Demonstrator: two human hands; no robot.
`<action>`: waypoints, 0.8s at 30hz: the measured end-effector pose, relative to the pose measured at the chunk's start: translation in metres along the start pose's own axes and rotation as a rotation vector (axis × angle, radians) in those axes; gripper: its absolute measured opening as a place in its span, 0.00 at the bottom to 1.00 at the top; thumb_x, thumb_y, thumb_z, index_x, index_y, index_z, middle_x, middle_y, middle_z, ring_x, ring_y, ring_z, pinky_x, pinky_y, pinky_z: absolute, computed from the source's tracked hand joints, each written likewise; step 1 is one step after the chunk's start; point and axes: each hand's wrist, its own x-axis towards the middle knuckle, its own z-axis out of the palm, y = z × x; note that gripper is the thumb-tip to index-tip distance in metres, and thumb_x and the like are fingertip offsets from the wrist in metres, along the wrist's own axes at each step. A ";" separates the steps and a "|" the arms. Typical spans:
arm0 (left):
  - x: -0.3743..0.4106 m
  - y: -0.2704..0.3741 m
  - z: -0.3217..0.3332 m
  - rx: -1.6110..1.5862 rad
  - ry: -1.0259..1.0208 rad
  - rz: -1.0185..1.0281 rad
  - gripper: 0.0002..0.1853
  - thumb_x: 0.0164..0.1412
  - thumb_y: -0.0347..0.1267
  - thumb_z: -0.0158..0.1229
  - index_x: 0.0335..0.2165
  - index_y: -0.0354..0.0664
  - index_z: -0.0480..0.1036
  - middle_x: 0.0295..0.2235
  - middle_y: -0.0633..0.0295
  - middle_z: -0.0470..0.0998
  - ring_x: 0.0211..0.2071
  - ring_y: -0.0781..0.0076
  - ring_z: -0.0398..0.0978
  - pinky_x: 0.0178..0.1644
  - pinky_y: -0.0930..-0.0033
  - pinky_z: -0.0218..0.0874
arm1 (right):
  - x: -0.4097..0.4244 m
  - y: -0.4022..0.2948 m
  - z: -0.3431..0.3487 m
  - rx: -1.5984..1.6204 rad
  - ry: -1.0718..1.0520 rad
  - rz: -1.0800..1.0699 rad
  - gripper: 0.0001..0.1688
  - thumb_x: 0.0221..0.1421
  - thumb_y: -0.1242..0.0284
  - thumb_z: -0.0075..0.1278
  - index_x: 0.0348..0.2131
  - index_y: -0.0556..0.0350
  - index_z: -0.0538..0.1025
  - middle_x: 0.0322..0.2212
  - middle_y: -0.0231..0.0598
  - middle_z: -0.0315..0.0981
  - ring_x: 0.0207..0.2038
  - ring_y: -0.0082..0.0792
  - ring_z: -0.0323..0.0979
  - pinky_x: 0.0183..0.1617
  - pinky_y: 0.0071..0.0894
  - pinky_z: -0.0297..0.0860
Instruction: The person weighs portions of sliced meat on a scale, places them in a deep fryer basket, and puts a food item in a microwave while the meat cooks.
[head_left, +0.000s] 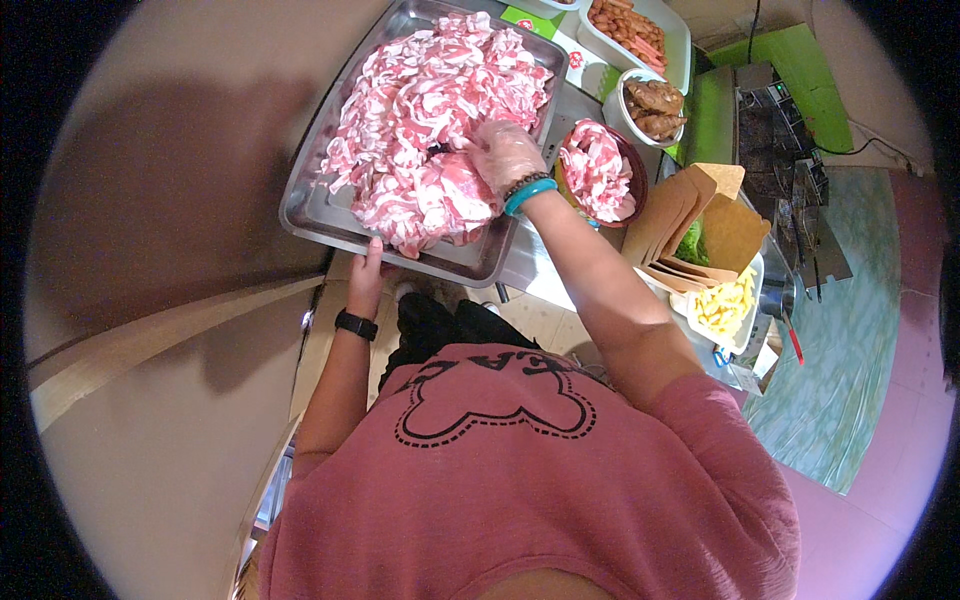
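A large rectangular metal tray (341, 225) holds a heap of thin raw meat slices (420, 97). My left hand (367, 277), bare, grips the tray's near edge, thumb on top of the rim. My right hand (510, 157), in a clear plastic glove, reaches into the meat at the tray's right side, beside a rounded clump of slices (435, 195). Its fingers are partly hidden by meat, so whether they are closed on any cannot be told. Just right of the tray and my right wrist stands a round tub (637, 180) with more raw slices (596, 169).
Along the right stand a white tub of brown meat pieces (615, 105), a container of small sausages (679, 45), stacked kraft paper boxes (675, 217) and a container of cut fries (739, 341). A fryer-like appliance (772, 127) stands further right. A wall (172, 187) borders the left.
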 end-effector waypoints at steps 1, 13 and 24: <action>-0.001 0.001 -0.001 0.010 0.004 0.013 0.21 0.58 0.44 0.43 0.38 0.34 0.66 0.29 0.66 0.68 0.29 0.78 0.67 0.32 0.75 0.61 | -0.001 -0.008 -0.007 0.047 -0.040 0.085 0.17 0.41 0.62 0.53 0.26 0.59 0.73 0.22 0.48 0.70 0.29 0.46 0.69 0.34 0.39 0.65; -0.004 0.016 -0.012 0.262 -0.067 -0.084 0.23 0.57 0.44 0.44 0.37 0.32 0.66 0.26 0.63 0.71 0.25 0.76 0.69 0.30 0.73 0.62 | -0.032 0.027 -0.037 0.905 0.089 0.198 0.10 0.46 0.71 0.48 0.29 0.59 0.72 0.22 0.35 0.70 0.28 0.26 0.69 0.31 0.27 0.66; 0.061 0.102 -0.031 1.205 0.248 0.561 0.10 0.43 0.33 0.57 0.27 0.40 0.70 0.29 0.52 0.71 0.31 0.54 0.70 0.32 0.56 0.61 | -0.117 0.035 -0.058 0.869 0.023 0.344 0.04 0.50 0.76 0.46 0.27 0.59 0.71 0.22 0.30 0.68 0.24 0.20 0.66 0.29 0.20 0.63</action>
